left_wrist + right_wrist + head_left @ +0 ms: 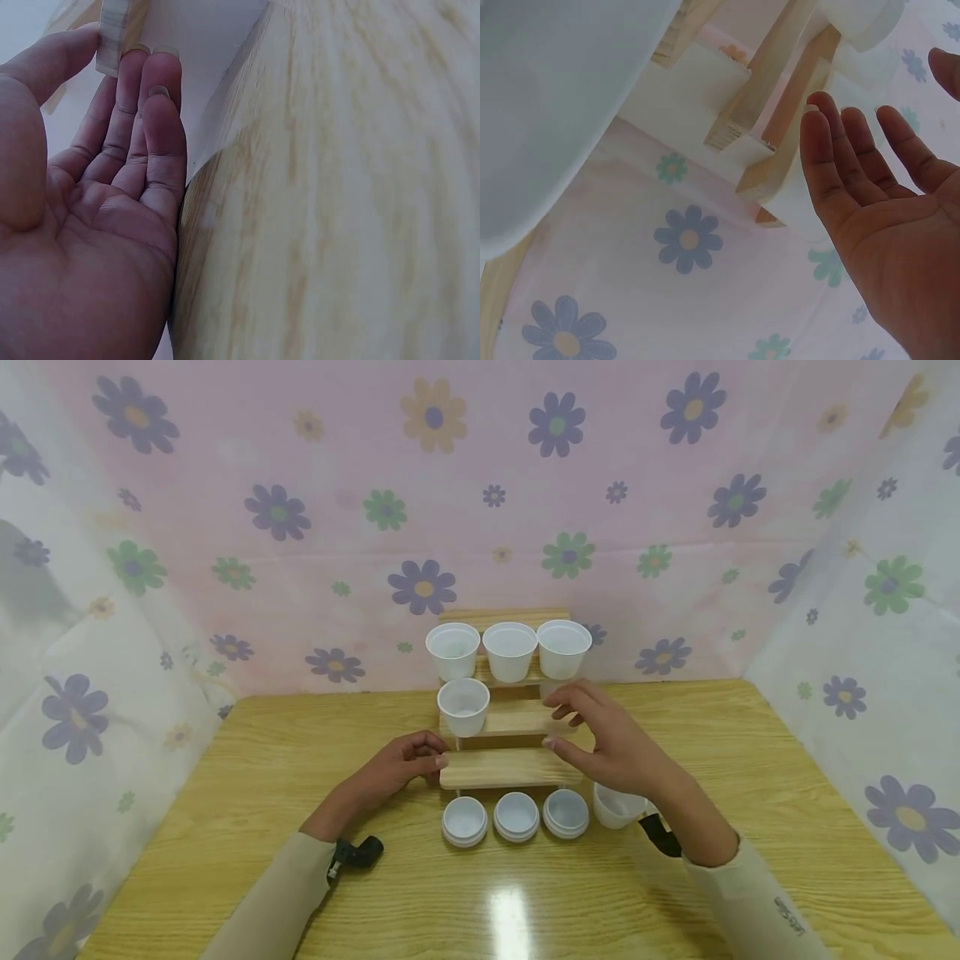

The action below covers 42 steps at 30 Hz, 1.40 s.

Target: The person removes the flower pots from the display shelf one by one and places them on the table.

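**Stepped wooden rack [510, 768], three views**

The left wrist view is revealing what the head view is hiding — the left hand [392, 768] is pinching the rack's left edge between thumb and fingers. Beside the rack's right end, the right hand [618, 739] is holding nothing, fingers parted from thumb; only its own wrist view is showing the palm. Four white cups [511, 652] are standing on the rack; three squat tubs [516, 814] are sitting before it. At its front right, the right hand is partly covering a fifth cup [615, 808].

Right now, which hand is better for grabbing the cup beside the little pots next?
Probably the right hand: it holds nothing and is nearer that white cup. The left hand pinches the wooden stand.
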Each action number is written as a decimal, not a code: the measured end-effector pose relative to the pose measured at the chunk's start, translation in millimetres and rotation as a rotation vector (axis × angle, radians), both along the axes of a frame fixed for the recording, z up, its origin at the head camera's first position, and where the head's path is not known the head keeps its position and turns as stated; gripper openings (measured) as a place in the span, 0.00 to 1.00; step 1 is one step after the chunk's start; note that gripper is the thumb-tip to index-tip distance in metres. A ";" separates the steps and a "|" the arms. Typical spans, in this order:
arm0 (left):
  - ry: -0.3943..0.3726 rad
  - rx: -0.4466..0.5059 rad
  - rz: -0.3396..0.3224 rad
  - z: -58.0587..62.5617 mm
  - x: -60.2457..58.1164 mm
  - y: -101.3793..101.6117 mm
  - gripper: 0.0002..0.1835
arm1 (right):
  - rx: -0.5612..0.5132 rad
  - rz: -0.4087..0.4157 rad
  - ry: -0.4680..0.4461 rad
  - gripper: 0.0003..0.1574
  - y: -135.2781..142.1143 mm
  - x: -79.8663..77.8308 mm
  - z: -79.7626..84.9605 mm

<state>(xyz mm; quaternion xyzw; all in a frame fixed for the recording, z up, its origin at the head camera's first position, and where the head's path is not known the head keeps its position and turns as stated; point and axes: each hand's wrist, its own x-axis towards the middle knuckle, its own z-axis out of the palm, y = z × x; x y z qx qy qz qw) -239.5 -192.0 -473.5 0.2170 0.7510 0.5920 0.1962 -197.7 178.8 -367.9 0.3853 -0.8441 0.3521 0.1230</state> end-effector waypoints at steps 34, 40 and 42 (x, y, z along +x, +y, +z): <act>0.022 -0.010 -0.001 1.4 -0.5 -1.0 0.15 | 0.001 0.024 -0.051 0.24 -19.1 0.7 5.5; 0.024 -0.011 -0.004 0.9 -0.2 -0.2 0.16 | -0.008 0.022 -0.045 0.25 -28.4 2.9 9.2; 0.015 -0.012 0.000 0.2 -0.1 -0.2 0.16 | -0.015 0.028 -0.049 0.26 -31.4 3.5 9.3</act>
